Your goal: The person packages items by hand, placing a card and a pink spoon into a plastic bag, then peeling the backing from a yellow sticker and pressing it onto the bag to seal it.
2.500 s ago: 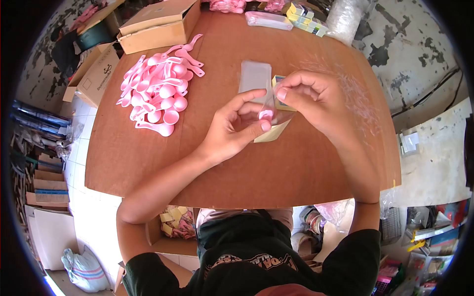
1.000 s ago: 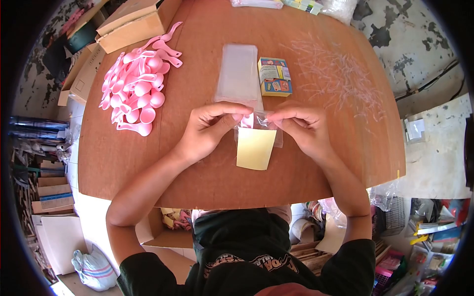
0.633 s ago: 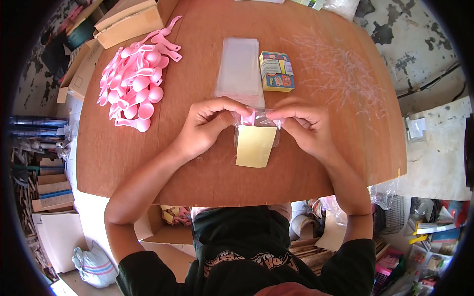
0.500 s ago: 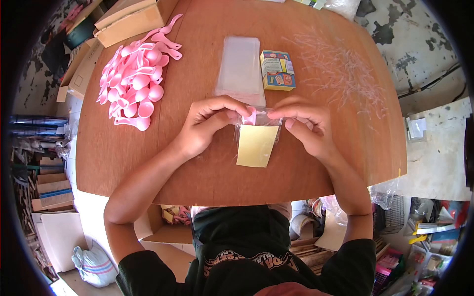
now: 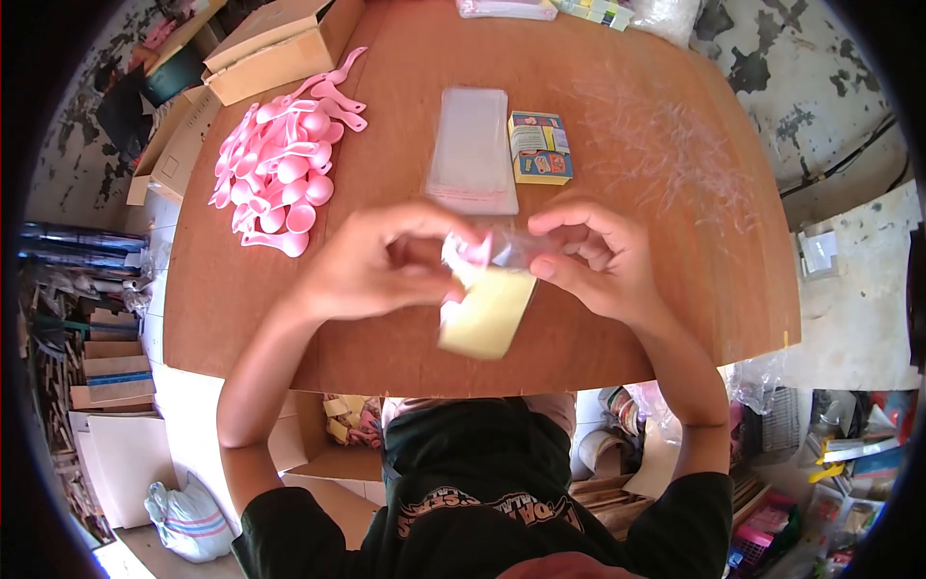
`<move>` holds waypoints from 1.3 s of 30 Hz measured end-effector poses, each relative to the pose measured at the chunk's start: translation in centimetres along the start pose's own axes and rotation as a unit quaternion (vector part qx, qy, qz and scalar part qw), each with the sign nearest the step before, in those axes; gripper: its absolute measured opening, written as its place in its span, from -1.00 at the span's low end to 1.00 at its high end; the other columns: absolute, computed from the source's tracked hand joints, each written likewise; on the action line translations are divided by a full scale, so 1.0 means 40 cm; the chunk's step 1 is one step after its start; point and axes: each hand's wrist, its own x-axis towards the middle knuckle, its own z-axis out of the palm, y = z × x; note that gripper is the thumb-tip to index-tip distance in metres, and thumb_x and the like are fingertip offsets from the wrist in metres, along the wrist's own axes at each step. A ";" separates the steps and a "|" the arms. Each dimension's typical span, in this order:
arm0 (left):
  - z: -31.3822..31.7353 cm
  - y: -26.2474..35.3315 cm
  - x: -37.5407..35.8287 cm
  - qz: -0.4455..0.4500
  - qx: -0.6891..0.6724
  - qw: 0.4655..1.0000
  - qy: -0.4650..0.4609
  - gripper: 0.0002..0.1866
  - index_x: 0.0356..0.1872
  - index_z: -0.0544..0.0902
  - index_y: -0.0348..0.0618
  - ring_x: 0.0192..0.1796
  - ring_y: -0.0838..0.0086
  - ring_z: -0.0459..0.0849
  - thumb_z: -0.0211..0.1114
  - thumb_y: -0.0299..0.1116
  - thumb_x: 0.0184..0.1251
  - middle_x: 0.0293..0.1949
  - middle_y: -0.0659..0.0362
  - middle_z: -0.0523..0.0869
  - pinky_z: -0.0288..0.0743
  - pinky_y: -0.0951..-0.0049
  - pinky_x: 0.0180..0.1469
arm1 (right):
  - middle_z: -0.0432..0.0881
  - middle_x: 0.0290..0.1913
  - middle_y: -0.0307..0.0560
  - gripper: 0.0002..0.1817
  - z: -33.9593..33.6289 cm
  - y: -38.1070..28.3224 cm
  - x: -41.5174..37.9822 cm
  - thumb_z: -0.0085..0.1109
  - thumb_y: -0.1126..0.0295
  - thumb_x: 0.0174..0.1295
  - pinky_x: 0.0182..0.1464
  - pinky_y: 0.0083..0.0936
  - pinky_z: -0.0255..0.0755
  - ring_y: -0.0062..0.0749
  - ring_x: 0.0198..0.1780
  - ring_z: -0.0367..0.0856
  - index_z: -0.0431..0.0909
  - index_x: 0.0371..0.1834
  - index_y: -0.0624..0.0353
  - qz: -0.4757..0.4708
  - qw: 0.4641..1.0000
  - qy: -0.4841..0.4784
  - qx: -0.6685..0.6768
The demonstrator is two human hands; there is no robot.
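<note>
"Holding what, are we, above the desk point(image 5: 386, 357)?"

"We have a clear bag point(image 5: 511, 249), with a pink piece point(image 5: 471, 253) at its upper left and a yellow card point(image 5: 487, 314) below, tilted and blurred. Our left hand point(image 5: 362, 265) has its fingers gripping the left side."

"And our right hand point(image 5: 612, 261)?"

"Its fingers curl at the right edge, thumb and forefinger parted; we can't tell if they grip."

"Beyond?"

"We see clear sleeves point(image 5: 473, 145) stacked, a small box point(image 5: 540, 150) just beside them, and pink scoops point(image 5: 280, 169) heaped leftward."
</note>
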 end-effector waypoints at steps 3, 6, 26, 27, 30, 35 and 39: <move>-0.039 0.059 -0.148 0.009 0.165 0.975 -0.146 -0.57 0.00 0.58 -0.25 -0.16 0.47 0.73 0.41 -0.65 0.04 -0.09 0.07 0.71 0.62 0.53 -0.14 | 0.60 -0.13 -0.09 -0.79 -0.014 -0.044 -0.001 0.32 0.54 0.13 -0.19 -0.62 0.54 -0.55 -0.23 0.64 0.61 -0.16 0.25 0.086 0.996 0.014 0.037; -0.047 0.041 -0.303 -0.010 0.203 0.946 -0.253 -0.56 0.06 0.56 -0.14 -0.16 0.31 0.73 0.37 -0.58 0.09 -0.12 0.12 0.72 0.60 0.41 -0.15 | 0.64 -0.23 -0.14 -0.81 -0.051 -0.032 0.012 0.28 0.48 0.18 -0.22 -0.62 0.50 -0.56 -0.28 0.64 0.62 -0.14 0.23 0.064 0.988 -0.051 -0.131; 0.006 -0.083 0.006 -0.204 -0.204 0.956 0.048 -0.53 -0.04 0.46 -0.27 -0.07 0.28 0.68 0.09 0.02 0.41 -0.06 -0.04 0.62 0.54 0.28 0.07 | 0.68 -0.39 -0.04 -0.88 -0.001 0.071 0.205 0.33 0.44 -0.02 -0.30 -0.35 0.45 -0.24 -0.36 0.64 0.72 -0.39 0.19 -0.034 0.870 -0.218 -0.441; 0.011 -0.098 0.026 -0.252 -0.319 0.912 0.054 -0.46 0.01 0.44 -0.24 -0.03 0.27 0.67 0.01 0.11 0.42 -0.01 -0.03 0.60 0.52 0.25 0.11 | 0.67 -0.39 -0.04 -0.89 0.002 0.045 0.197 0.32 0.44 0.00 -0.30 -0.36 0.45 -0.23 -0.37 0.63 0.71 -0.39 0.20 -0.020 0.881 -0.229 -0.414; 0.036 -0.127 0.073 -0.199 -0.358 0.912 0.023 -0.39 0.10 0.41 -0.20 0.03 0.28 0.64 -0.02 0.19 0.39 0.01 0.01 0.60 0.49 0.23 0.14 | 0.66 -0.40 -0.04 -0.89 0.017 0.013 0.156 0.31 0.44 0.04 -0.31 -0.39 0.45 -0.21 -0.38 0.61 0.69 -0.38 0.23 -0.020 0.902 -0.241 -0.356; 0.068 -0.162 0.092 -0.153 -0.376 0.913 0.042 -0.57 0.16 0.38 -0.20 0.07 0.28 0.62 0.04 -0.11 0.44 0.02 0.04 0.60 0.51 0.26 0.14 | 0.65 -0.37 -0.02 -0.86 -0.018 0.013 0.133 0.26 0.38 0.08 -0.20 -0.29 0.48 -0.12 -0.30 0.62 0.68 -0.37 0.21 -0.012 0.933 -0.152 -0.325; 0.062 -0.159 0.085 -0.120 -0.386 0.909 0.100 -0.64 0.15 0.37 -0.27 0.09 0.24 0.61 0.06 -0.32 0.42 0.04 0.00 0.57 0.52 0.27 0.15 | 0.61 -0.27 -0.03 -0.79 -0.107 0.064 0.132 0.32 0.41 0.02 -0.21 -0.26 0.49 -0.10 -0.26 0.60 0.66 -0.24 0.18 -0.059 0.831 -0.088 -0.546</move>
